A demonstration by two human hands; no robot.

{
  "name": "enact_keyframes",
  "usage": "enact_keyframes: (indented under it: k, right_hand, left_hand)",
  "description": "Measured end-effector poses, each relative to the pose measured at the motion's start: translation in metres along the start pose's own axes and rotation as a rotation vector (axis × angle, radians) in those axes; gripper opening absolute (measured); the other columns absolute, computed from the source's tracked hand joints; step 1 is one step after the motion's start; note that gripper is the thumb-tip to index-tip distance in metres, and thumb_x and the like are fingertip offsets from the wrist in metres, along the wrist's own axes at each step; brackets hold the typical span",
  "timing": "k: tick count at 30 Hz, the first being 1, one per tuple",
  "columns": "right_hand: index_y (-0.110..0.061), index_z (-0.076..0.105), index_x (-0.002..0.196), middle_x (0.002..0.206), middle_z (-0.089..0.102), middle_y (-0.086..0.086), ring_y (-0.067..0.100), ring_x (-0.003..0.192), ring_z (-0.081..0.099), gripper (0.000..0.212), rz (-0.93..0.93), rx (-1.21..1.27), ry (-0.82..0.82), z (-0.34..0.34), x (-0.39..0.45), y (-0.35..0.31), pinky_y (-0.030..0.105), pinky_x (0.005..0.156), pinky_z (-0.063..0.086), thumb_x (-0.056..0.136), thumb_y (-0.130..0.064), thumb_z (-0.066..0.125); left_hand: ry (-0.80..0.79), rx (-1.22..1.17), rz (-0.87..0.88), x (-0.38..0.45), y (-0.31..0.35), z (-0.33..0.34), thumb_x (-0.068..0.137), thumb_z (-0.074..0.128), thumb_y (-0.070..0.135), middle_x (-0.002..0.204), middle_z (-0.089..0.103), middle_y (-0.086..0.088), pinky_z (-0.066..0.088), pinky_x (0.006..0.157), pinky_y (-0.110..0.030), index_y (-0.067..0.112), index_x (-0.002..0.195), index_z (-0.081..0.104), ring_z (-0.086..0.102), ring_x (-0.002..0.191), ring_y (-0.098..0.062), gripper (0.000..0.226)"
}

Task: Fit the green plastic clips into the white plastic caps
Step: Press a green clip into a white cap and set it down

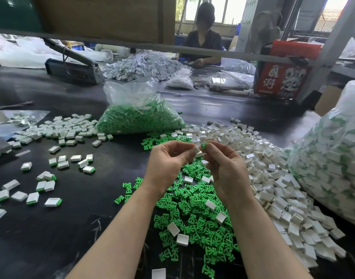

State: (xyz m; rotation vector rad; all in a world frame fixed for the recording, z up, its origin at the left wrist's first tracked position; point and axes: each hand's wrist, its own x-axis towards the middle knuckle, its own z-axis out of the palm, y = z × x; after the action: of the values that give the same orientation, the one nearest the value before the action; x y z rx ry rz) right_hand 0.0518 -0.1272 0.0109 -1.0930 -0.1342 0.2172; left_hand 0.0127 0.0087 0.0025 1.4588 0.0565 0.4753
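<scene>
A clear plastic bag of small green plastic clips (139,117) sat on the black desk (76,228), its mouth open, behind the work area. To the left lay a scatter of white rectangular caps with green clips already fitted (58,135). A loose heap of bright green plastic clips (194,220) lay under the forearms, with a few empty white caps among them. To its right spread a long pile of empty white plastic caps (273,178), and beyond that bulged a large clear bag of assembled white-and-green pieces (331,164). Across the desk a person in dark clothing (202,40) sat behind a mound of grey tags with thin wires (144,65); a red printed cardboard box (283,77) stood at the right.

Both hands were raised above the green heap, fingertips nearly meeting. The left hand (168,164) pinched a single white plastic cap (197,149) between thumb and curled fingers. The right hand (227,168) pinched a single green plastic clip (203,146) at its fingertips, held right against that cap; whether it had entered the cap could not be told.
</scene>
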Motion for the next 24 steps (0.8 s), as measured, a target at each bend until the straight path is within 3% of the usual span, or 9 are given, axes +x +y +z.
enact_keyframes:
  k: [5, 9, 15, 20, 24]
  right_hand:
    - [-0.012, 0.063, 0.095, 0.084, 0.071, 0.008, 0.018, 0.076, 0.061, 0.006, -0.03, -0.042, -0.006, 0.0004, 0.0003, 0.0012, 0.029, 0.068, 0.047, 0.089, -0.008, 0.063]
    - [-0.009, 0.067, 0.099, 0.082, 0.065, 0.003, 0.011, 0.073, 0.056, 0.012, -0.083, -0.152, -0.035, -0.0011, 0.001, 0.0004, 0.028, 0.066, 0.041, 0.093, -0.004, 0.057]
    - [-0.006, 0.068, 0.104, 0.077, 0.066, -0.006, -0.003, 0.064, 0.058, 0.015, -0.252, -0.389, -0.099, -0.0023, 0.0008, 0.0039, 0.016, 0.061, 0.048, 0.09, -0.008, 0.064]
    - [-0.004, 0.07, 0.095, 0.079, 0.069, 0.002, -0.002, 0.062, 0.059, 0.011, -0.338, -0.502, -0.057, -0.0018, 0.0024, 0.0063, 0.014, 0.06, 0.047, 0.087, -0.01, 0.07]
    - [-0.007, 0.071, 0.093, 0.083, 0.072, 0.003, 0.01, 0.075, 0.067, 0.008, -0.365, -0.593, -0.068, -0.0028, 0.0027, 0.0058, 0.02, 0.07, 0.054, 0.086, -0.01, 0.071]
  left_hand:
    - [0.003, 0.004, 0.006, -0.0005, 0.0004, -0.0012, 0.075, 0.08, 0.019, 0.081, 0.076, -0.008, 0.055, 0.069, -0.022, 0.015, 0.088, 0.076, 0.067, 0.071, -0.014, 0.014]
    - [0.005, -0.002, 0.01, -0.0003, 0.0007, -0.0027, 0.076, 0.079, 0.02, 0.078, 0.075, -0.005, 0.053, 0.066, -0.018, 0.018, 0.086, 0.077, 0.068, 0.069, -0.012, 0.011]
    - [0.019, -0.042, -0.01, -0.0005, 0.0011, -0.0025, 0.073, 0.077, 0.024, 0.084, 0.077, -0.004, 0.054, 0.068, -0.018, 0.027, 0.082, 0.08, 0.072, 0.076, -0.017, 0.01]
    - [0.018, -0.069, -0.01, -0.0005, 0.0019, -0.0054, 0.075, 0.077, 0.019, 0.085, 0.077, -0.005, 0.054, 0.068, -0.017, 0.025, 0.082, 0.08, 0.073, 0.076, -0.017, 0.01]
    - [0.014, -0.059, -0.011, -0.0001, 0.0038, -0.0076, 0.076, 0.077, 0.015, 0.084, 0.077, -0.006, 0.054, 0.068, -0.017, 0.022, 0.082, 0.079, 0.073, 0.076, -0.017, 0.01]
